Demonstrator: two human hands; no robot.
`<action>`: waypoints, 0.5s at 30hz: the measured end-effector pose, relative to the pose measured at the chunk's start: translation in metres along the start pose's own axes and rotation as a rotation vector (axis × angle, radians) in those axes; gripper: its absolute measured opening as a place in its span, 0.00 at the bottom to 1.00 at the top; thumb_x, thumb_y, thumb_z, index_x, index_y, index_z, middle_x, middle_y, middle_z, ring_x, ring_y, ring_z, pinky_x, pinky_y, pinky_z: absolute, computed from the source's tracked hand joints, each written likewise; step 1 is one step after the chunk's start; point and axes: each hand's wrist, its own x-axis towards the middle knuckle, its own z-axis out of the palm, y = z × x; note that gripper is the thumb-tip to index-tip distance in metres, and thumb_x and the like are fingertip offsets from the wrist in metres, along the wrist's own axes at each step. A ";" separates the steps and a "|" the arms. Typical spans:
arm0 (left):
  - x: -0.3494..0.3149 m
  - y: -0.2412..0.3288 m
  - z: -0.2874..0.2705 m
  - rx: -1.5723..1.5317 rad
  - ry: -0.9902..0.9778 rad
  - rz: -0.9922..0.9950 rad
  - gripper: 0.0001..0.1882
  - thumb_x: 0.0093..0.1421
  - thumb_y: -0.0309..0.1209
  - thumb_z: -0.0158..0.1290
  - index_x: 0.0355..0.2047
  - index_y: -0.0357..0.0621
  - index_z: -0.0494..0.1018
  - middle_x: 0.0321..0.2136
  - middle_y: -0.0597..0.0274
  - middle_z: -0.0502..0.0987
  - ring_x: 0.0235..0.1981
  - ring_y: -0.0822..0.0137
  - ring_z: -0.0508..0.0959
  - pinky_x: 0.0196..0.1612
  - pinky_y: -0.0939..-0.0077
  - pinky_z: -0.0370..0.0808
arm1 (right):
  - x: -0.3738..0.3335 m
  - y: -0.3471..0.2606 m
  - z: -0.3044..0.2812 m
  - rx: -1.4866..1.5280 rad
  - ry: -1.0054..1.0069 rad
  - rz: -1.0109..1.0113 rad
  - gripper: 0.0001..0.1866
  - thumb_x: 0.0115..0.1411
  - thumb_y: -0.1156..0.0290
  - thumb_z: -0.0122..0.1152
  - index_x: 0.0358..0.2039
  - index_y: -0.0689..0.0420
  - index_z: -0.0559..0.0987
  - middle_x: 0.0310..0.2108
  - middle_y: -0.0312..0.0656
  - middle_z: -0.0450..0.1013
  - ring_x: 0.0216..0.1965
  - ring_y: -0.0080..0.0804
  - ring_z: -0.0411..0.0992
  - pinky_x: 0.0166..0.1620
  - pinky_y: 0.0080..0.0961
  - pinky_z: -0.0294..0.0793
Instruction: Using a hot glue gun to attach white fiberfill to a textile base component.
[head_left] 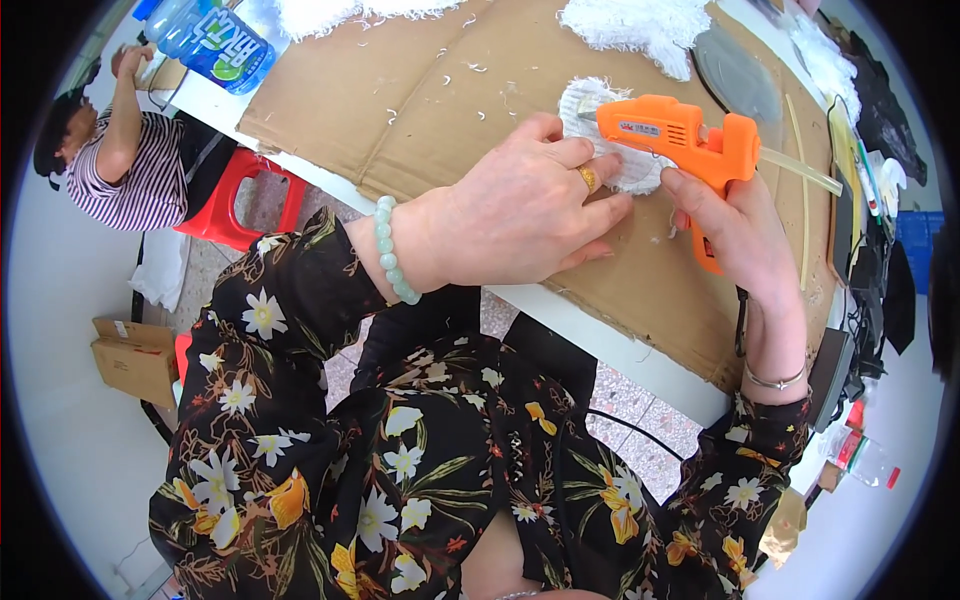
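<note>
I am seeing the white piece [640,168] lying flat on the brown cardboard sheet [400,110], near its far side; it is showing a soft, ribbed texture and a frayed, rounded outline. Above it, the smooth orange plastic glue gun [680,135] is pointing its metal nozzle leftward over the fabric; whether the tip is touching, I cannot tell. A translucent, rod-shaped glue stick [802,170] is jutting from the gun's rear.

My right hand [735,225] is gripping the gun's handle, fingers curling around it and thumb lying along the side. My left hand [525,205] is reaching across, its upper fingers bending at the fabric's edge and its lower ones spreading slightly apart; the thumb is hiding, so I cannot tell whether it is pinching anything. A gold ring [588,180] is circling one finger, and round, pale green beads [385,245] are ringing the wrist.

Farther out, a shaggy white piece [640,30] is lying beside a smoky, rounded flat sheet [738,70], with stray white threads dotting the creased cardboard. A clear plastic bottle [215,48] with a blue label is lying toward the far left. Beyond the table, a person in a striped top [130,170] is sitting near a red plastic stool [240,200].
</note>
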 end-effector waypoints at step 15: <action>0.002 0.000 -0.002 0.024 -0.020 0.001 0.17 0.50 0.43 0.60 0.37 0.47 0.76 0.40 0.60 0.75 0.37 0.66 0.74 0.45 0.67 0.67 | 0.003 -0.003 0.001 -0.078 -0.013 -0.020 0.20 0.62 0.67 0.59 0.51 0.61 0.70 0.28 0.31 0.69 0.26 0.16 0.67 0.30 0.16 0.66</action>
